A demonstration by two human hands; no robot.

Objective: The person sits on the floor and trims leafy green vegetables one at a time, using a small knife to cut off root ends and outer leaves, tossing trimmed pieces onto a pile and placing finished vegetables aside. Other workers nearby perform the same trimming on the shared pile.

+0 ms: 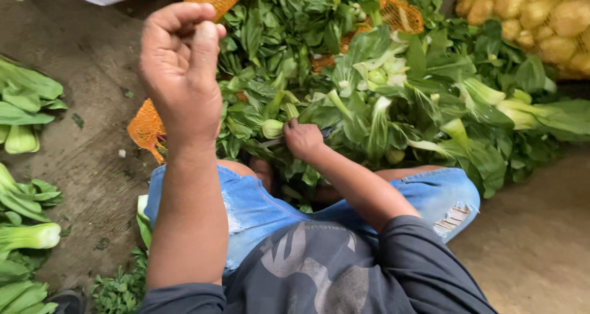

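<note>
Leftmost, trimmed bok choy heads [24, 228] lie well apart from the big greens pile [369, 92]. Nearer it, the left hand [181, 68] hangs raised, fingers curled together on nothing visible. At the pile's near edge, the right hand [302, 139] clamps a bok choy stalk [273, 128]. Beyond it, a sack of potatoes [541, 19].

floor [92, 68]: bare concrete | on it: bok choy heap [393, 99], orange net sack [147, 129], potato sack [541, 19], trimmed bok choy [24, 228]
</note>
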